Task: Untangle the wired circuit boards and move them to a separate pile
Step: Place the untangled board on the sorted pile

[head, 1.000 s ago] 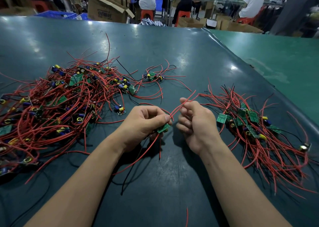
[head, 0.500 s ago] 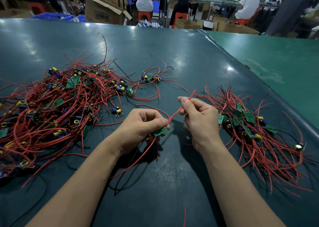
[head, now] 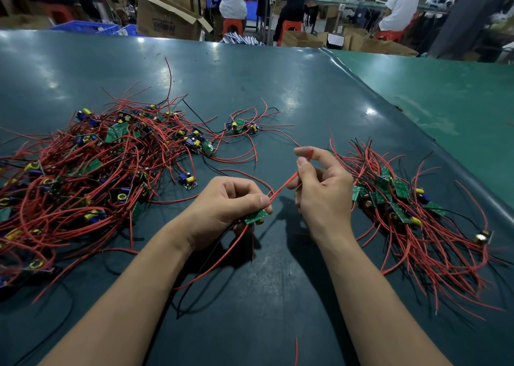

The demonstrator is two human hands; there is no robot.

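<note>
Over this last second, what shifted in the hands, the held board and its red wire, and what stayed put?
The right hand slid up along the red wire, away from the left hand; its fingers have loosened, only thumb and fingertips pinching. The left hand still grips the small green circuit board. Big tangled pile and sorted right pile unchanged.

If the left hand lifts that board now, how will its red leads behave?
Probably floppy: the red leads droop below the board in the left hand. Likely light, since fingertips hold it. The trailing ends may snag the big tangle.
</note>
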